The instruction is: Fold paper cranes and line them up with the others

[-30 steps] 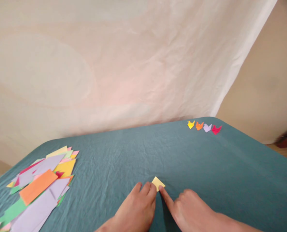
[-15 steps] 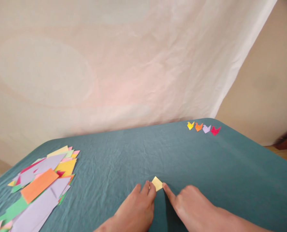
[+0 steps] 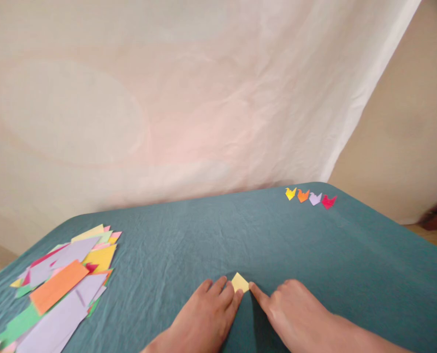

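Observation:
A small pale yellow folded piece of paper (image 3: 240, 282) lies on the dark green cloth, shaped like a diamond. My left hand (image 3: 211, 309) holds its left and lower edges, with the fingers together and the thumb showing near the bottom corner. At the right corner, the tip of my right hand's (image 3: 292, 311) index finger touches the paper. The other right fingers are curled in, and the thumb is hidden.
To the left lies a loose pile of coloured papers (image 3: 60, 287). Folded paper birds stand in a row at the back right: yellow (image 3: 291, 194), orange (image 3: 303, 196), lilac (image 3: 315, 199) and red (image 3: 329, 201). A pale cloth (image 3: 203, 108) hangs behind the table.
My left thumb has come into sight at the paper's lower edge, and the left fingers have shifted slightly. The right index finger stays at the right corner.

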